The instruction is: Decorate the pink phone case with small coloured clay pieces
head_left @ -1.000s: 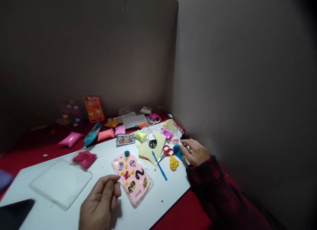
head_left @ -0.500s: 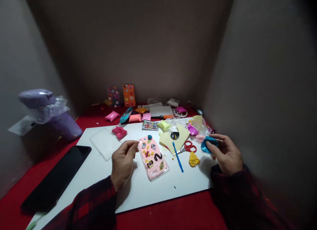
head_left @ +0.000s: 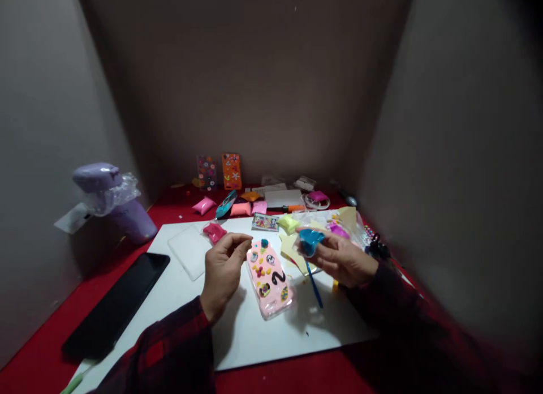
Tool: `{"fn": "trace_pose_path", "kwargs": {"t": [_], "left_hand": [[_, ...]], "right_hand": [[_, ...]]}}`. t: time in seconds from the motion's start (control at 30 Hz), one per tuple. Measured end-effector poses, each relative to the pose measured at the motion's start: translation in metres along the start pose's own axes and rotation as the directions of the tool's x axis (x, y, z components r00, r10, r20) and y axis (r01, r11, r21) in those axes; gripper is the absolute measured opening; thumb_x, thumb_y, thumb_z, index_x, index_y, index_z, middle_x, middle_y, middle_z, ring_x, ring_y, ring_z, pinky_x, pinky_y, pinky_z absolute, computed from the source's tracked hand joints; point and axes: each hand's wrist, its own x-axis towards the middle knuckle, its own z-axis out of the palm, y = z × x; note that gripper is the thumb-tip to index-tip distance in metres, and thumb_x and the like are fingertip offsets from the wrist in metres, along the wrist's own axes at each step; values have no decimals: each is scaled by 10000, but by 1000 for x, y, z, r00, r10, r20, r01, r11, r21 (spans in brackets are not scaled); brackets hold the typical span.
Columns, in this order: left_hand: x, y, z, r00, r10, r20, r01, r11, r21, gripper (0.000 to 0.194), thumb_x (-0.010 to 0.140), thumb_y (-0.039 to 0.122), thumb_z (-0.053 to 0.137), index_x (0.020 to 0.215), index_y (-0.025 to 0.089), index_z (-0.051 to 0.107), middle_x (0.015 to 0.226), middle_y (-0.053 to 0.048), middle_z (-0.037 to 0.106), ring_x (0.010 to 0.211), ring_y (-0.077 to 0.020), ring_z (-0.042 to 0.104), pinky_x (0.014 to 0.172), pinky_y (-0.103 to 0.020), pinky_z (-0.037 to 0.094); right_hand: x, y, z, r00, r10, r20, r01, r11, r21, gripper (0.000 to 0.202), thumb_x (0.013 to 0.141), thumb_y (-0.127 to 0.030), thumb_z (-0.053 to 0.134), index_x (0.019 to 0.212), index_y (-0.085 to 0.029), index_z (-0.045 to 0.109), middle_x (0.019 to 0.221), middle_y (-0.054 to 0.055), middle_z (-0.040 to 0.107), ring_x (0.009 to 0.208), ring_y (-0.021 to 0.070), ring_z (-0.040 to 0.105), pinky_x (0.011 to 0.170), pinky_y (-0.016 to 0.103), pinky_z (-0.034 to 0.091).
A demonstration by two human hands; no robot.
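Note:
A blue clay packet [head_left: 311, 241] is held in my right hand [head_left: 343, 259], above the yellow papers right of the phone case. My left hand [head_left: 226, 269] is pinched closed at the upper left edge of the pink phone case [head_left: 265, 275]; what its fingertips hold, if anything, is too small to make out. The case lies on the white board [head_left: 250, 348] and carries small colourful clay pieces and a black squiggle. Below my right hand lies a blue tool [head_left: 314, 289], its upper end hidden. A bit of yellow clay [head_left: 335, 286] shows under my right wrist.
At the left are a black tablet [head_left: 116, 306], a clear case [head_left: 189, 252] and a purple wrapped object [head_left: 127, 213]. Clay packets [head_left: 204, 205] and two decorated cases [head_left: 231, 171] line the back. Beads and a dark item [head_left: 377, 245] sit at the right.
My right hand has moved left with the blue packet, now covering the scissors and most of the yellow clay. My left hand stays pinched beside the case. The view has shifted slightly.

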Motion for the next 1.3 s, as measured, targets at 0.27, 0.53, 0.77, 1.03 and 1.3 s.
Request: {"fn": "trace_pose_path", "kwargs": {"t": [0.27, 0.53, 0.77, 1.03, 1.3], "left_hand": [[-21, 31, 37, 977, 199, 82, -193, 978, -74, 20, 745, 181, 677, 725, 179, 673, 700, -10, 627, 607, -122, 570, 534, -217, 466], [-25, 21, 45, 859, 481, 177, -501, 861, 91, 158, 801, 64, 582, 808, 192, 675, 763, -28, 551, 698, -128, 550, 565, -212, 448], [-24, 17, 40, 852, 480, 210, -510, 850, 128, 153, 807, 67, 572, 791, 192, 658, 764, -30, 549, 685, -133, 546, 554, -217, 451], [-26, 10, 28, 756, 561, 336, -635, 754, 169, 267, 843, 73, 534, 1052, 202, 639, 914, -62, 510, 816, -160, 543, 669, -270, 474], [-27, 11, 27, 735, 595, 326, -667, 720, 190, 274, 775, 97, 651, 1022, 198, 595, 1126, -106, 518, 1007, -224, 541, 787, -339, 483]], "right_hand": [[-2, 26, 9, 994, 58, 96, -77, 977, 200, 423, 631, -413, 818, 940, -157, 683, 837, 45, 676, 737, 120, 631, 722, 258, 496], [-12, 40, 11, 978, 152, 140, -190, 928, 320, 396, 612, -405, 835, 861, -122, 714, 721, 27, 647, 634, 89, 606, 582, 195, 483], [-12, 42, 10, 979, 139, 147, -183, 918, 351, 340, 653, -398, 810, 811, -113, 715, 678, 20, 661, 576, 67, 603, 547, 160, 475], [-13, 45, 16, 966, 134, 220, -206, 916, 345, 413, 661, -457, 789, 808, -82, 698, 634, 43, 672, 494, 58, 600, 497, 151, 445], [-13, 48, 15, 976, 93, 198, -154, 935, 320, 385, 701, -430, 770, 851, -87, 680, 637, 26, 654, 523, 74, 609, 514, 169, 457]]}}
